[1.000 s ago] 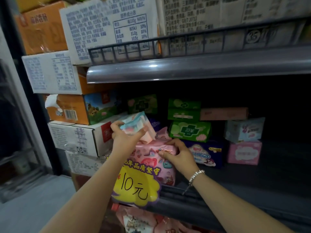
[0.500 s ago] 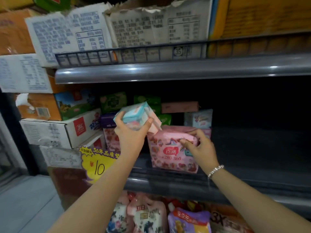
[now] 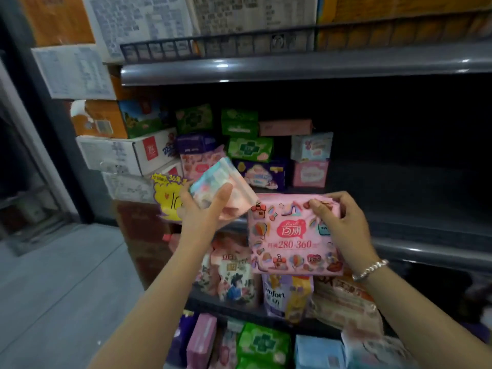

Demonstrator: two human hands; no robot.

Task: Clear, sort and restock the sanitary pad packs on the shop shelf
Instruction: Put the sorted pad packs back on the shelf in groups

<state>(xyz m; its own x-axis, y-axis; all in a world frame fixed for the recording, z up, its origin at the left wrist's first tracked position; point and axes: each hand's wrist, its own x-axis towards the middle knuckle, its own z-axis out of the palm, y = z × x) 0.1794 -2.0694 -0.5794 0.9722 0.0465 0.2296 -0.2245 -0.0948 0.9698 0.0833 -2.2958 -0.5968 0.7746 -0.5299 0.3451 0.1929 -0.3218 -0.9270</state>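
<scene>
The big pink pack (image 3: pixel 292 235), printed with "280·360", hangs in the air in front of the shelf (image 3: pixel 426 249), clear of its front lip, with the right hand (image 3: pixel 346 227) pinching its top edge between curled fingers and thumb. Just to its left, the left hand (image 3: pixel 205 214) grips a small pack (image 3: pixel 223 182) in pale blue and pink, thumb across the front, tilted, and near the big pack's upper corner without plainly touching it. Behind both, at the back left of the shelf, stand the remaining packs: green packs (image 3: pixel 250 149), a purple pack (image 3: pixel 262 173), a pale blue one over a pink box (image 3: pixel 310 173); the right part of the shelf is dark. A yellow price tag (image 3: pixel 167 193) hangs at the shelf's left end, and cartons (image 3: pixel 125 153) are stacked beside it. More packs fill the lower tiers (image 3: pixel 266 342). This looks like the clearing step, with both hands loaded and stock coming off the shelf. The next move likely calls for somewhere to set these two down, kept apart by kind, before reaching in for the back row; no such spot shows here.
</scene>
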